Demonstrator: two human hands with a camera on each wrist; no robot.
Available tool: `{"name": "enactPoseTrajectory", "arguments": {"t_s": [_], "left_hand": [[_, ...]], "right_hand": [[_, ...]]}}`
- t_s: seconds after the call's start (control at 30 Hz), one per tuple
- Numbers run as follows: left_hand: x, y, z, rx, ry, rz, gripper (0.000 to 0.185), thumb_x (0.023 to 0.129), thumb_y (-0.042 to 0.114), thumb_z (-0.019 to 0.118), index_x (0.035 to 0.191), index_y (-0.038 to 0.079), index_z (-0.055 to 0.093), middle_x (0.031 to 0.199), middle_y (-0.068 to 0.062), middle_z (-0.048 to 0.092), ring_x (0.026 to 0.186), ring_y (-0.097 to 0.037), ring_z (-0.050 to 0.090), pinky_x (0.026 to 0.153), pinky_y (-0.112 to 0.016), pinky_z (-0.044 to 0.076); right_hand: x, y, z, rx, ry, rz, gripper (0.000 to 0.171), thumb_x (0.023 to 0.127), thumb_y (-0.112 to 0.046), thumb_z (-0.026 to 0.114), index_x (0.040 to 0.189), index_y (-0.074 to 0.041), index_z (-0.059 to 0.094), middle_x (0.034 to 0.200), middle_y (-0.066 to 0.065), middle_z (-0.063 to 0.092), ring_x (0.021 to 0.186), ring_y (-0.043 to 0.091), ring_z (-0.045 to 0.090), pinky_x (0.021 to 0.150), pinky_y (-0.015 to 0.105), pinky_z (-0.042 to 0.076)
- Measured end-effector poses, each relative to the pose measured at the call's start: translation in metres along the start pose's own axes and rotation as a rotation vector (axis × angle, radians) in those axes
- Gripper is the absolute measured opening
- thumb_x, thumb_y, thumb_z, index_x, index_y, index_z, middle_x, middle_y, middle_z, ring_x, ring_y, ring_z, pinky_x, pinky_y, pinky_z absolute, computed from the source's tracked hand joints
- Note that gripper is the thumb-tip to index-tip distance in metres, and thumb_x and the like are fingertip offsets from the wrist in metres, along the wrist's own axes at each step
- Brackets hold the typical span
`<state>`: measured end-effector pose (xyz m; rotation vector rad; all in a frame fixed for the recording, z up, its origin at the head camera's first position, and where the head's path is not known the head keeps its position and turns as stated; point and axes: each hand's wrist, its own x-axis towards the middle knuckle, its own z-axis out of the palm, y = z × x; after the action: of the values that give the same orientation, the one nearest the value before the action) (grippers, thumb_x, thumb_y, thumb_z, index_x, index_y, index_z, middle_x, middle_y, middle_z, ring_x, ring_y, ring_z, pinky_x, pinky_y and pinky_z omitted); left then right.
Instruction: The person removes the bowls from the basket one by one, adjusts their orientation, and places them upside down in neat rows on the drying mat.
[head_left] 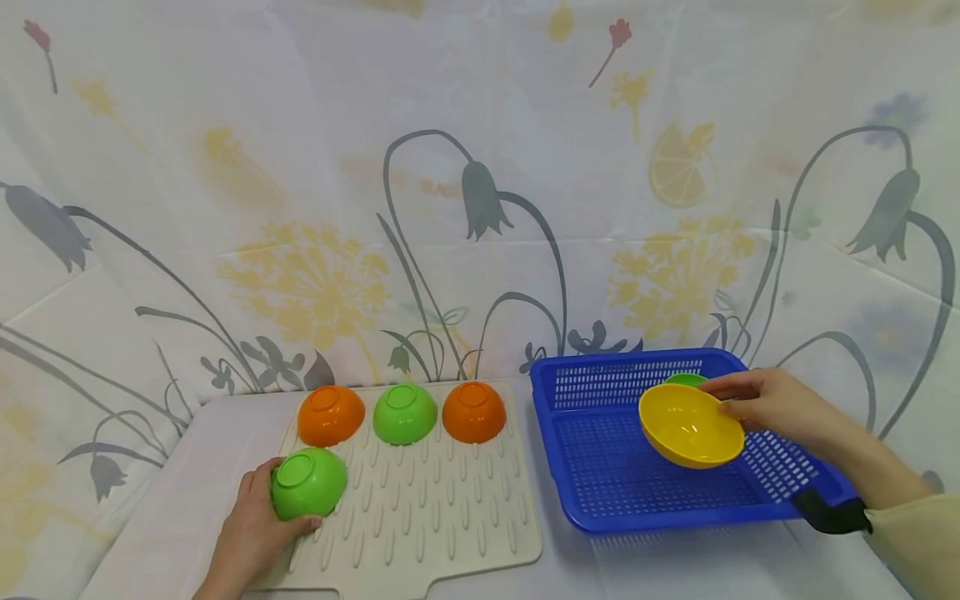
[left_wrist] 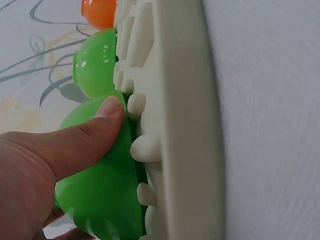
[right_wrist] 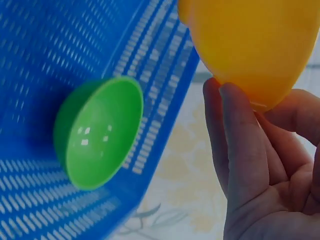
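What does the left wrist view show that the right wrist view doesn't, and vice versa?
Only left wrist: the left hand gripping an upturned green bowl at a pale mat, with another green bowl and an orange bowl beyond.

Only right wrist: the right hand pinching a yellow bowl, plus a blue basket holding a different green bowl.

Both: the floral backdrop and one hand holding a bowl.

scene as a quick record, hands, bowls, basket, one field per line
left hand: grips front green bowl, bottom up, at the ridged mat
right hand: holds yellow bowl, opening toward the head camera
back row: left orange bowl, middle green bowl, right orange bowl, all bottom up
blue basket: right of mat, another green bowl inside
backdrop: pale, printed with flowers
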<state>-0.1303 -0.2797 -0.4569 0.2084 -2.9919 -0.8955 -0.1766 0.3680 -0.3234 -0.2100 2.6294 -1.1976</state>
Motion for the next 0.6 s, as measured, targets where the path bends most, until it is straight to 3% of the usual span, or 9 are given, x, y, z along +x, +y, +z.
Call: {"name": "enactPoseTrajectory", "arguments": {"t_s": [0.4,0.6], "left_hand": [[0.0,0.003,-0.001,-0.003,-0.007,-0.012,0.114,0.068,0.042,0.09,0.146,-0.006,0.023,0.133,-0.031,0.032,0.111,-0.053,0.05,0.09,-0.069,0.042],[-0.001,0.004,-0.002,-0.001,-0.002,-0.003,0.113,0.068,0.041,0.091,0.145,-0.006,0.024,0.131,-0.032,0.033,0.11,-0.052,0.05,0.09,-0.069,0.043]], "right_hand": [[0.005,-0.031,0.045,0.15,-0.017,-0.076,0.044,0.096,-0.015,0.065,0.134,0.006,0.057,0.125,0.022,0.064,0.097,0.026,0.068,0.079,0.033,0.059],[0.009,-0.047,0.071,0.234,-0.026,-0.105,0.04,0.094,-0.007,0.065,0.131,0.006,0.059,0.123,0.023,0.064,0.098,0.03,0.068,0.077,0.037,0.06]]}}
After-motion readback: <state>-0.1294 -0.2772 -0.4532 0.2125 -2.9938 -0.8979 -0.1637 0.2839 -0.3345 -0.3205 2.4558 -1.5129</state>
